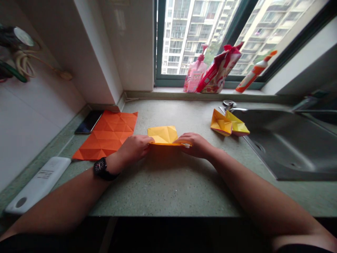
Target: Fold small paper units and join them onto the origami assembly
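A creased yellow-orange sheet of paper (163,133) is held folded between my two hands, just above or on the speckled countertop. My left hand (135,146), with a black watch at its wrist, pinches the left end of the fold. At the right end my right hand (195,143) grips the same paper, and a small pale bit shows by its fingers. The back part of the paper rises with diagonal creases, while a narrow folded edge faces me. Beside my left hand lies an orange creased sheet (109,131), spread flat.
Two folded paper shapes, one orange-yellow (221,123) and one yellow (238,125), stand by the steel sink (295,147). A phone (89,122) and a white board-like object (39,184) lie left. A pink pump bottle (195,75), a red bag (221,70) and an orange-white bottle (254,73) line the windowsill.
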